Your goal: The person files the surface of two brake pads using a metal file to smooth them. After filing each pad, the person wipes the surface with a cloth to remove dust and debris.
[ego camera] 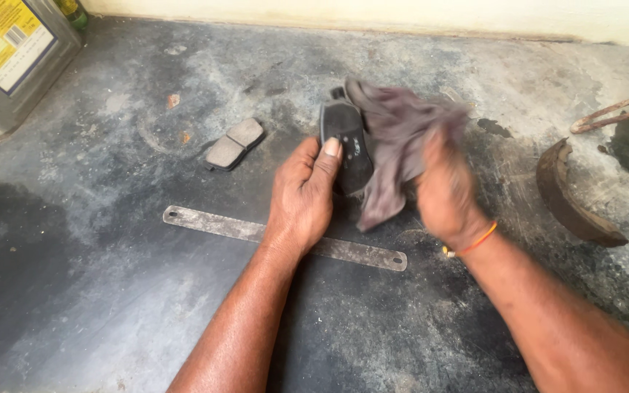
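The left hand [301, 195] has its grip clamped on a dark brake pad [349, 142], thumb across the near face and fingers behind, holding it up above the floor [111, 306]; the right hand [442, 191], blurred, has its grip closed on a grey rag [394, 138] bunched against the pad's right edge; the step in hand looks like wiping the pad clean, and the next move, as I judge it, calls for a steady hold by the left grip while the rag is drawn along the face; the pad stands nearly upright, its long axis running up and away from the left grip, the top end tilted slightly left; a second brake pad [234, 143] lies flat on the floor well left of that grip; a flat metal bar [220, 225] lies just below both wrists; a rusty brake shoe [573, 200] sits right of the right grip; a metal can [9, 65] stands far left.
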